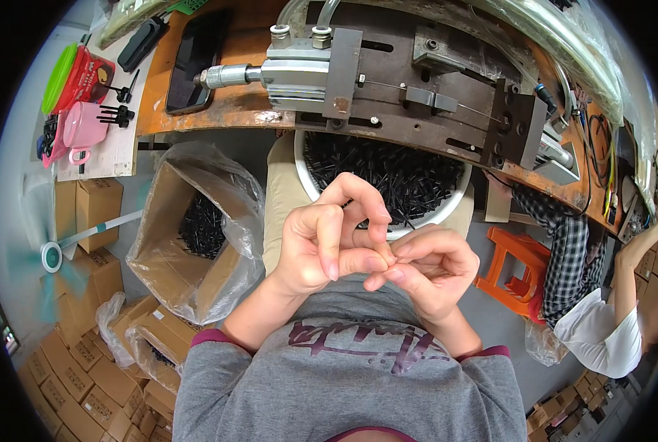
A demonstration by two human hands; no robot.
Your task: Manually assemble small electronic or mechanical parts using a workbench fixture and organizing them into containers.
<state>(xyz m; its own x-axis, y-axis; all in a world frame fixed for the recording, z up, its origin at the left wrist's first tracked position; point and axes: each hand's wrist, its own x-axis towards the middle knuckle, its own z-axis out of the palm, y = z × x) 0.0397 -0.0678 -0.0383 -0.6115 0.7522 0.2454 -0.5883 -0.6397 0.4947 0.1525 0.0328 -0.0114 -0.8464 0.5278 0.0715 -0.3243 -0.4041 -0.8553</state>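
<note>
My left hand [336, 239] and my right hand [435, 269] meet fingertip to fingertip in front of my chest. Both are closed in a pinch, thumb against finger, and whatever lies between the tips is too small or hidden to make out. Just beyond them, a round white-rimmed basin [301, 163] rests across my lap. Many thin black plastic pieces [388, 173] fill it, and one dark tip shows close to my right fingers.
A metal jig with an air cylinder [296, 74] is fixed on the wooden bench [270, 119] ahead; a phone [196, 62] lies left of it. A plastic-lined carton [159, 221] of black pieces stands left, near a fan [51, 256]. Right are an orange stool [509, 269] and another person [601, 331].
</note>
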